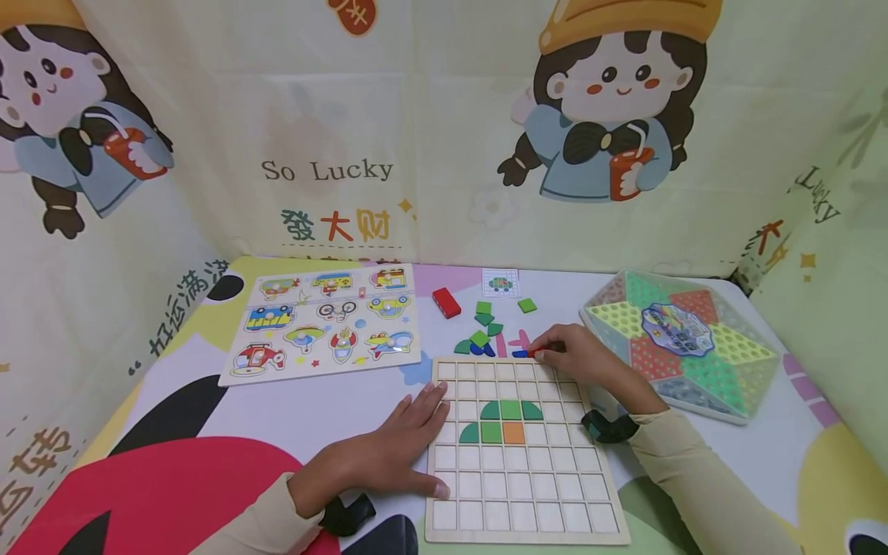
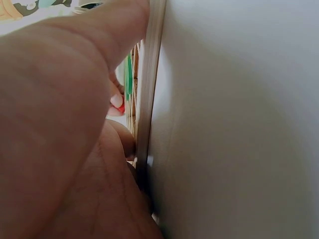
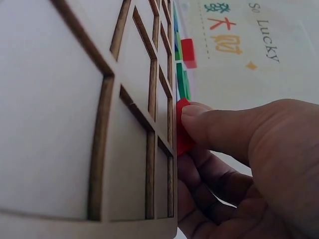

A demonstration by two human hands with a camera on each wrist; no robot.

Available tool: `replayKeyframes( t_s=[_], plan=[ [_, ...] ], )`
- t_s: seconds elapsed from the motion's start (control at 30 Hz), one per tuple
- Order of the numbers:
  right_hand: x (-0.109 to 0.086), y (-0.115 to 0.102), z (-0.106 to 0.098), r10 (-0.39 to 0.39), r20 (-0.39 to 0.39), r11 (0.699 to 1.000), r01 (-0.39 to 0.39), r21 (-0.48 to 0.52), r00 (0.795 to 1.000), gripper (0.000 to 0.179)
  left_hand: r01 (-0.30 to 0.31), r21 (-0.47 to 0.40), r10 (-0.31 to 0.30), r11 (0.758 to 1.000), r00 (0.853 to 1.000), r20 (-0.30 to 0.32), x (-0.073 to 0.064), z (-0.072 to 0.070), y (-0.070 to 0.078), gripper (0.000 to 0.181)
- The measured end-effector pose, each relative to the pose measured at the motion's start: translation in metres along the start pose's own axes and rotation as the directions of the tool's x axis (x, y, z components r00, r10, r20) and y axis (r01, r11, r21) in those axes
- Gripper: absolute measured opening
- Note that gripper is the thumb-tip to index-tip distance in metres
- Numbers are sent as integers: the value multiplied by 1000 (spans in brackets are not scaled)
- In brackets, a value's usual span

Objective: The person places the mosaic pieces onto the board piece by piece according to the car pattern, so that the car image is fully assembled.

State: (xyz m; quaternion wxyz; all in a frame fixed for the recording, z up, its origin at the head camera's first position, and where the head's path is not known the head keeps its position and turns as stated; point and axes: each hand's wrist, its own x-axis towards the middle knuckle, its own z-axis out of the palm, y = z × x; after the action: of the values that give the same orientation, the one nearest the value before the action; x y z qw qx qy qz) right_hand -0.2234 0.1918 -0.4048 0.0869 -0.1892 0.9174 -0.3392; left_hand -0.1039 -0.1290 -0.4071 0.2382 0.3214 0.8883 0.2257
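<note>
A wooden grid board lies before me, divided by thin strips into square cells. Green squares, green quarter-round pieces and one orange square fill some cells in its upper half. My left hand rests along the board's left edge, fingers spread and thumb at the lower side. Beyond the far right part of the board, my right hand pinches a small flat red piece between thumb and fingers. Just left of those fingertips lies a blue piece.
Loose green pieces, a red block and a pattern card lie behind the board. A vehicle puzzle board is at left. On the right, a hexagonal game box sits close to my right forearm. A printed cloth hangs behind.
</note>
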Motion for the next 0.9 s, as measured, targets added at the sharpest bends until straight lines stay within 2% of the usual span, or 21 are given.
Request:
replayKeyframes(
  t_s=[0.1, 0.27, 0.37, 0.6, 0.8, 0.9],
  plan=[
    [-1, 0, -2, -20, -25, 1000, 19, -11, 999, 15, 4, -5, -4, 1000, 1000, 2, 0, 0, 0, 106],
    [-6, 0, -7, -34, -158, 999, 29, -30, 987, 20, 9, -2, -9, 1000, 1000, 6, 0, 1, 0, 107],
    [-9, 3, -11, -24, -202, 1000, 20, -18, 979, 26, 7, -2, -7, 1000, 1000, 4, 0, 2, -1, 107],
    [-14, 4, -10, 29, -127, 999, -26, 27, 992, 23, 13, -3, -13, 1000, 1000, 0, -1, 1, -1, 107],
    [-20, 4, -10, -9, -152, 1000, 8, -4, 988, 26, 13, 4, -13, 1000, 1000, -3, 0, 2, -1, 107],
    [-21, 2, -11, 8, -146, 1000, -7, 11, 989, 32, 12, 4, -12, 1000, 1000, 0, 0, 2, -1, 107]
  ],
)
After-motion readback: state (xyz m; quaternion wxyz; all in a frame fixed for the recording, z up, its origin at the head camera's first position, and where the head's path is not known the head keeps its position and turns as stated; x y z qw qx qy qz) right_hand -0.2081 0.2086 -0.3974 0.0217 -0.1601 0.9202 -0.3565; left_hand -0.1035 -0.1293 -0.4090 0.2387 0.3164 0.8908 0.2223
